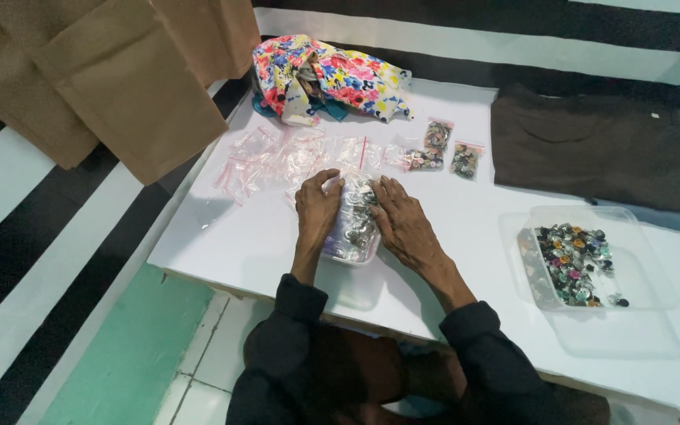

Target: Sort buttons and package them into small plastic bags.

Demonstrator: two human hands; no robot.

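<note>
My left hand (pixel 316 206) and my right hand (pixel 401 223) press from both sides on a small clear zip bag of buttons (pixel 353 223) lying on the white table (pixel 261 236). The bag is full of mixed dark and shiny buttons. Fingertips of both hands meet at the bag's top edge. Both forearms come from dark sleeves at the bottom of the view.
Several empty zip bags with red strips (pixel 277 157) lie behind my hands. Filled bags (pixel 437 145) (pixel 464 160) sit further back. A clear tray of loose buttons (pixel 631 279) stands at right. A brown shirt (pixel 592 149) and flowered cloth (pixel 324 79) lie at the back.
</note>
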